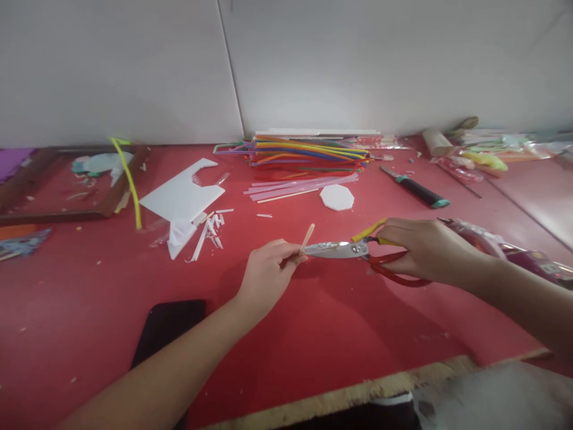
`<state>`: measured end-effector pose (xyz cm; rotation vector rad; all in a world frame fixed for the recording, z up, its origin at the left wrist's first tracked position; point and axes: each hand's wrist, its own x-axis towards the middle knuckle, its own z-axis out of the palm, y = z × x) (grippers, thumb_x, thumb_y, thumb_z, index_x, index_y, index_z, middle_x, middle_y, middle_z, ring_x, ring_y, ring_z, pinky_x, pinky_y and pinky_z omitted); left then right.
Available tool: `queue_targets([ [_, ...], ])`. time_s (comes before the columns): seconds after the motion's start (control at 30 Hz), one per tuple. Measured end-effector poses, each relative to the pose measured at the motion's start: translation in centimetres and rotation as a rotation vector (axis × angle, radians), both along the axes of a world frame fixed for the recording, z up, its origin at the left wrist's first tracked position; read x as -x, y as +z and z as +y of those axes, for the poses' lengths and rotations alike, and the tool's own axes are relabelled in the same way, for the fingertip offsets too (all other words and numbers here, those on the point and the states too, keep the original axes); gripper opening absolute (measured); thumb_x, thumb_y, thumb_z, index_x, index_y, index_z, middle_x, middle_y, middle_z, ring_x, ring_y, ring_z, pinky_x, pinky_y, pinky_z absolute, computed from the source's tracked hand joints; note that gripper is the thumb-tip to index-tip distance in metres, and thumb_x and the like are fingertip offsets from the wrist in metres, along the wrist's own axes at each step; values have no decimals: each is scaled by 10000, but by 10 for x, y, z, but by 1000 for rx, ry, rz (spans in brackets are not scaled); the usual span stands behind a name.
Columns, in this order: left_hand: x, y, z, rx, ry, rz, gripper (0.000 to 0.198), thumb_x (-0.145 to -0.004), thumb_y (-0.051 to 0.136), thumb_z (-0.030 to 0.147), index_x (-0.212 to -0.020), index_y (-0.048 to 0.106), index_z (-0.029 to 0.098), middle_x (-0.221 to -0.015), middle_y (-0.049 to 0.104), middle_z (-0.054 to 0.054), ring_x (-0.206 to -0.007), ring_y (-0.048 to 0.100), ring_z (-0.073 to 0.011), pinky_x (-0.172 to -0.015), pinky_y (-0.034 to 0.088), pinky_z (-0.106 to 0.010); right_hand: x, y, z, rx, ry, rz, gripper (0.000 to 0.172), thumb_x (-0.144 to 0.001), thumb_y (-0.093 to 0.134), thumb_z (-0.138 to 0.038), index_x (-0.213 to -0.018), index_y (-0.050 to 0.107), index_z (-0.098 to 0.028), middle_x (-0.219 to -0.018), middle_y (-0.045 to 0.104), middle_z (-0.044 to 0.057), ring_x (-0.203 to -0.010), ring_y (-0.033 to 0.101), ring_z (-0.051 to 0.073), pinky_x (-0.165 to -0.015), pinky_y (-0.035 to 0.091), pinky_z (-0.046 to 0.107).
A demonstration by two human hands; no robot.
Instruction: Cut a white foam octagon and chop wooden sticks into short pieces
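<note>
My left hand pinches a short, narrow wooden stick, which looks like a popsicle stick and points up from the fingertips. Its lower part is hidden by the fingers. My right hand grips a pair of scissors by the red handles. The scissor blades point left, and their tips reach the stick right at my left fingers. A yellow strip lies beside the scissor pivot, close to my right hand. Beyond the blades, a white octagonal piece rests on the red table.
Coloured pipe cleaners are heaped against the wall. Cut white sheet and scraps lie at left, near a brown frame. A utility knife lies at right. A black phone sits under my left forearm.
</note>
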<state>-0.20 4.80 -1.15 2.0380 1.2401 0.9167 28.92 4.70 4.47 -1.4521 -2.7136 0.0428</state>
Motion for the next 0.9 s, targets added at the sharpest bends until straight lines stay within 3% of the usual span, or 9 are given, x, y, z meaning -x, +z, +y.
queue_targets([
  [0.13,0,0,0,-17,9,9,111,-867,624,196,-800,707,226,-717,663,17,-641,580,-115,-573,432,-212,0,-1,1,2,25,-16,280,-844,609,-455,-959,626,-200,-917,691,64,-820,673,235,-674,483,333],
  [0.27,0,-1,0,-37,6,25,100,-862,635,190,-791,700,217,-712,660,16,-642,581,-116,-579,430,-214,-3,-6,-1,-102,126,-29,205,-885,560,-368,-922,609,-172,-917,693,81,-826,679,226,-672,477,322],
  [0.43,0,-2,1,-57,-1,-5,79,-858,649,179,-814,701,217,-722,670,24,-644,581,-107,-602,437,-211,-4,-10,-5,-256,202,-137,248,-931,488,-361,-812,595,-173,-759,658,39,-680,654,192,-533,375,304],
  [0.57,0,-2,1,-48,10,-10,84,-852,655,175,-794,698,218,-703,659,31,-622,561,-101,-580,423,-211,-6,-10,-5,-279,193,-130,226,-905,532,-385,-823,596,-184,-741,641,17,-640,633,176,-520,346,292],
  [0.73,0,-3,1,4,11,-14,61,-849,654,197,-813,703,204,-738,678,10,-656,591,-121,-606,447,-233,-6,-14,-3,-195,150,-113,227,-872,581,-400,-785,598,-191,-748,638,21,-648,630,181,-532,338,289],
  [0.9,4,14,2,112,-71,-11,80,-809,682,203,-730,686,210,-774,717,14,-704,661,-140,-652,495,-245,3,-5,-7,164,7,30,263,-821,628,-473,-779,631,-214,-731,639,6,-652,600,170,-561,363,269],
])
